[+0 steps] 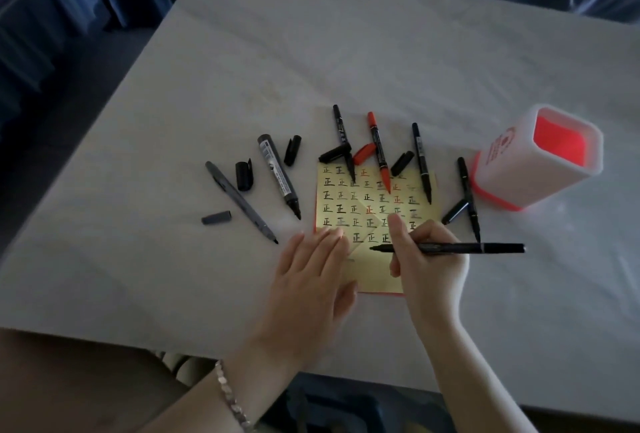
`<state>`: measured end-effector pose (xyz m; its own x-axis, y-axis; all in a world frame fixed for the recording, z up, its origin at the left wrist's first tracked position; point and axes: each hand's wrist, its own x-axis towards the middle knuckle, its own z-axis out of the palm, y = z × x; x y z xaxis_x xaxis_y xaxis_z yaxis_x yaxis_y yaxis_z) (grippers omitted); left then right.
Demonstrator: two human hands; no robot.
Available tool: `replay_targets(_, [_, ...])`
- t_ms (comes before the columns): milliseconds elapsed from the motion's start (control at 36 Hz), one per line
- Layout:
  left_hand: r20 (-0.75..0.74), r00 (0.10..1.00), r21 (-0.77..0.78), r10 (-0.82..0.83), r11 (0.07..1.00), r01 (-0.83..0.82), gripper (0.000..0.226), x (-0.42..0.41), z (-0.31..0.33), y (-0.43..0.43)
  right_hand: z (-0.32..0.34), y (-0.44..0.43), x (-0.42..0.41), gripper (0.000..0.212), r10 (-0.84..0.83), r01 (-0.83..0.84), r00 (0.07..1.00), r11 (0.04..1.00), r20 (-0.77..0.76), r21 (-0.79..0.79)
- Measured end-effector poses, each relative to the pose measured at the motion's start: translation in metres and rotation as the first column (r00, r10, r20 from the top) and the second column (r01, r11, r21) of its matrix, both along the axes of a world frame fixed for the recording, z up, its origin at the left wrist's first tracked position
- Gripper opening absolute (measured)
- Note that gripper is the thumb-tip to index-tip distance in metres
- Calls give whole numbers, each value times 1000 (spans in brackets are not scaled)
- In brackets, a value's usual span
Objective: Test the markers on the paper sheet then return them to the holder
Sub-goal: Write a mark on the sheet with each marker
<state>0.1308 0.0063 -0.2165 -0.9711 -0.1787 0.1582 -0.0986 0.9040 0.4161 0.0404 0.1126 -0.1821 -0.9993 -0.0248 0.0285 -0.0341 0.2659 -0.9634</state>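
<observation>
On the paper sheet [374,210], left hand [311,269] flat; right hand [426,256] grips marker [450,248].

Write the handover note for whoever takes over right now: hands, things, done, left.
Left hand: flat, pressing the paper sheet down.
Right hand: grips a black marker, uncapped, tip over the sheet's lower part.
Six other markers lie uncapped around the sheet's top and left, loose caps among them.
Holder stands right of the sheet, no marker in it.
Done: rows of test marks on the sheet.
Left: finish this test, cap every marker, put all in the holder.
</observation>
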Motion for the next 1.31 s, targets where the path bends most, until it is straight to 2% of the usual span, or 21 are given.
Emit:
replay_targets(194, [-50, 999, 27, 16, 1000, -15, 45, -1, -2, 0, -21, -6, 6, 36, -36, 43, 997, 993, -66, 112])
replay_targets(667, [-58, 998, 21, 36, 999, -34, 45, -1, 0, 0, -26, -6, 5, 33, 13, 7, 994, 984, -111, 179])
replay_targets(806, [-57, 998, 24, 41, 999, -40, 45, -1, 1, 0, -27, -6, 5, 35, -36, 62, 988, 982, -148, 179])
replay_targets(1306, [-29, 999, 29, 40, 999, -39, 45, -1, 2, 0, -26, -3, 5, 37, -16, 33, 992, 991, -124, 132])
